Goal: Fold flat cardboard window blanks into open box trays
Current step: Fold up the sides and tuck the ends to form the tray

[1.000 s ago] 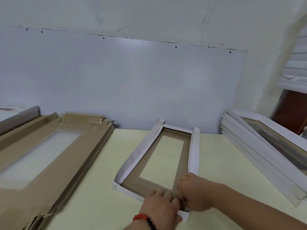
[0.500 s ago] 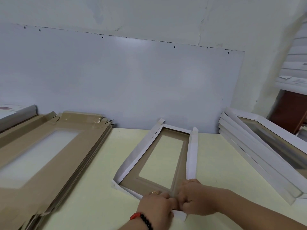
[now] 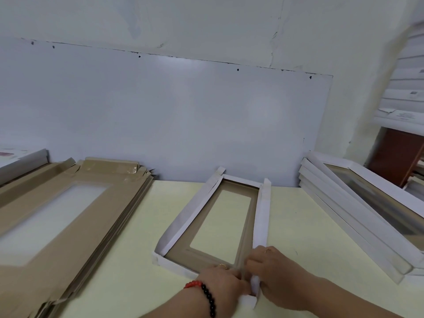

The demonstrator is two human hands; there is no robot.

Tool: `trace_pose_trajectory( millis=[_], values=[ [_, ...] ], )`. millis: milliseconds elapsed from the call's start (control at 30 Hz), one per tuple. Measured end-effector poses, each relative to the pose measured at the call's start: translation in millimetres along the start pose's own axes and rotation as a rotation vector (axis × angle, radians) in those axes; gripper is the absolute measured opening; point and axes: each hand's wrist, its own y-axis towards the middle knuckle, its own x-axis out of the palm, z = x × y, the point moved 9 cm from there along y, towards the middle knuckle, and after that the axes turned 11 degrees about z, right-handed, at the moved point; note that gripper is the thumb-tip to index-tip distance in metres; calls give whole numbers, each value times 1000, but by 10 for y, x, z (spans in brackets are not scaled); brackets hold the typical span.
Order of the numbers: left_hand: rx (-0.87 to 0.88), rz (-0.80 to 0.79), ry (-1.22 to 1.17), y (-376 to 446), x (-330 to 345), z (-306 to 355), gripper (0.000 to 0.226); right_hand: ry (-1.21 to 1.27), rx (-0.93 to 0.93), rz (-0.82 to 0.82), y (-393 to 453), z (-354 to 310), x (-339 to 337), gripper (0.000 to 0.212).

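Observation:
A half-folded window tray (image 3: 183, 222), white outside and brown inside with a clear window, lies in the middle of the pale yellow table (image 3: 128, 244). Its left and right walls stand up. My left hand (image 3: 220, 286), with a red and black bead bracelet, holds the near wall at the near right corner. My right hand (image 3: 273, 271) pinches the near end of the right wall at that same corner. Both hands meet there, and the corner tab is partly hidden by my fingers.
A tall stack of flat brown window blanks (image 3: 57, 214) fills the left of the table. Several folded white trays (image 3: 358, 219) lean stacked at the right. A white panel (image 3: 160, 115) backs the table against the wall.
My hands have stayed at the near right corner and worked it tighter. The right wall's near end now stands up as a white folded tab between them.

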Motion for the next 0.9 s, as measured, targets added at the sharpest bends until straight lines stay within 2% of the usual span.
trace_pose_trajectory(
  millis=[100,200,233,333,400,433,533,600,667,700,733,800,900],
  values=[
    [-13,74,28,-3,-5,19,39,40,60,54,-18,78,-22,24],
    [-25,223,-44,-37,-79,86,33,-73,-21,79,-16,41,-2,26],
    [-21,294,-2,-29,-94,111,35,-59,-36,50,-20,32,49,24],
    [-111,283,52,-10,-87,209,51,28,-37,-42,23,14,124,16],
    [-151,347,73,37,-59,242,42,28,-70,16,60,0,90,17],
    [-158,340,64,48,-83,275,37,31,-65,10,71,-5,97,16],
    [-278,131,-87,60,-10,205,23,-83,-100,-9,94,-51,151,12],
    [-198,282,-13,121,3,194,35,-186,-71,17,125,9,124,14],
    [-150,240,-22,95,-13,211,38,-127,-1,-47,134,111,172,17],
    [-114,157,-25,8,23,251,44,-67,44,-99,126,183,235,24],
    [-83,205,22,-19,12,258,49,-47,62,-105,123,219,260,29],
    [-71,352,168,-99,-86,211,43,-44,107,-94,100,310,282,35],
    [-43,346,312,-254,-73,124,40,-23,160,-86,31,457,299,37]
  ],
)
